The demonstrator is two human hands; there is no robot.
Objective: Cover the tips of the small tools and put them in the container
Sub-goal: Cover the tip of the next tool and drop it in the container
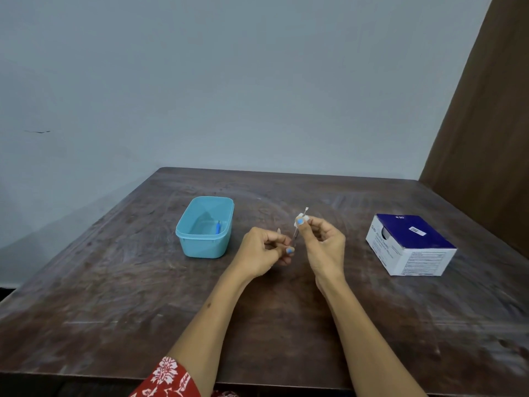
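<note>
We see both hands raised above the middle of the dark wooden table (143,296), close together but not quite touching. The left hand (262,255) has its fingers curled in, thumb and forefinger pinching the lower end of a thin small tool (295,234) — a slender stick that slants up toward the other hand. The right hand (323,243) is curled too, its thumb and fingertips pinching a small white piece (301,217) at the upper part of the tool; a thin white end pokes out above the fingers. Whether that white piece is a cap already seated on the tip, we cannot tell.

To the left of the hands stands the light blue container (204,247), open at the top, with one small blue tool (218,227) lying inside along its right wall. Well off to the right sits a blue-and-white cardboard box (412,245) — it rests on the table apart from both hands.
</note>
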